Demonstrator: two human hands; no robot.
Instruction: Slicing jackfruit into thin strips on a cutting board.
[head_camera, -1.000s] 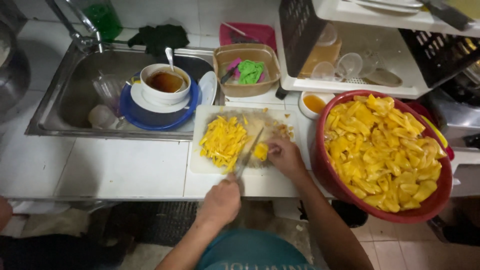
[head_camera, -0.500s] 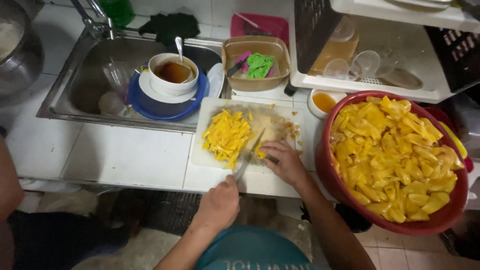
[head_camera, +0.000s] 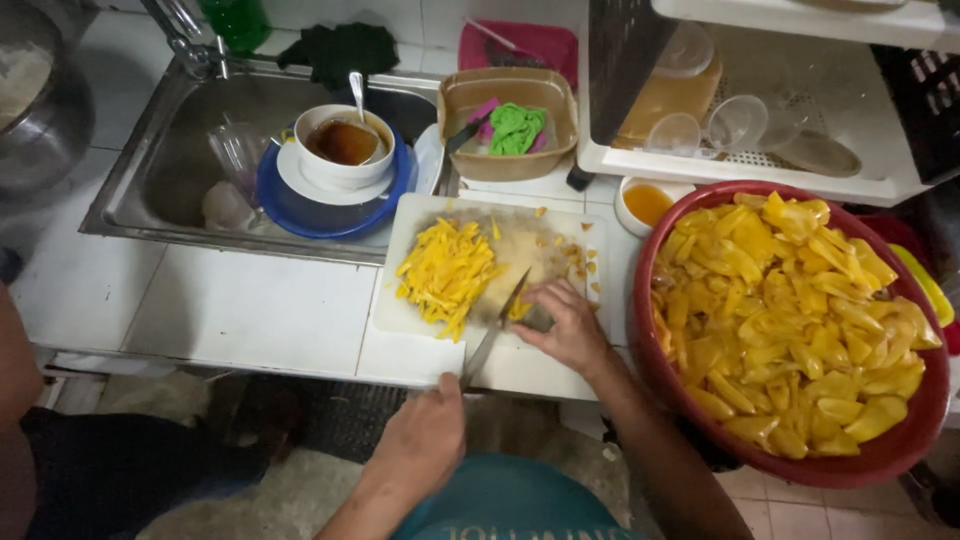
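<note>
The white tiled counter (head_camera: 250, 310) carries a white cutting board (head_camera: 420, 300) at its centre, a brown tub (head_camera: 505, 165) at twelve o'clock, a small cup of orange liquid (head_camera: 647, 203) at one o'clock and a large red basin (head_camera: 790, 470) at three o'clock.

Your left hand (head_camera: 425, 435) grips the handle of a knife (head_camera: 495, 325), and its blade lies tilted across the white cutting board (head_camera: 420, 300). Your right hand (head_camera: 565, 325) presses down yellow fruit beside the blade. A pile of cut yellow strips (head_camera: 447, 270) lies left of the knife. A red basin (head_camera: 880, 455) full of yellow pieces stands at your right.
</note>
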